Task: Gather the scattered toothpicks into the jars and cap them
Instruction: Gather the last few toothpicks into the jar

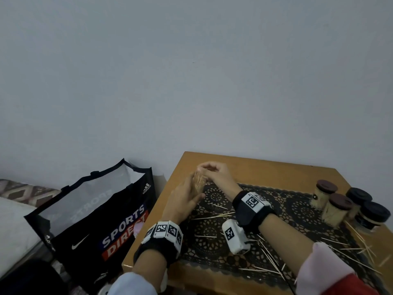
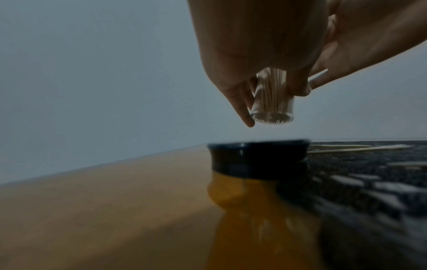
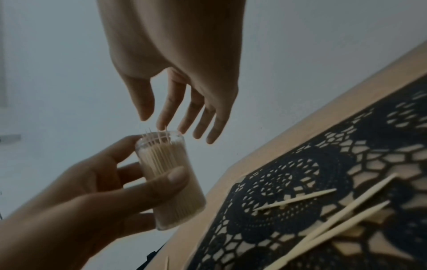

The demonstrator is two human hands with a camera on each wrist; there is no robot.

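Toothpicks lie scattered over the black lace mat and along the near right of the wooden table, while many more already stand packed in the clear jar held up off the table at its far left corner. The left hand wraps its thumb and fingers around the jar's side, tilting the open mouth toward the right hand, probably so sticks can slide in point-first. The right hand hovers just over the mouth with its grip released, fingers loosely extended and one fingertip at a few sticks poking above the rim, seemingly to tap them level. A dark cap sits on the table below the jar, at the mat's edge, handy for closing it. Four capped jars stand grouped at the far right, apparently finished. With so many sticks loose, the task looks well short of done.
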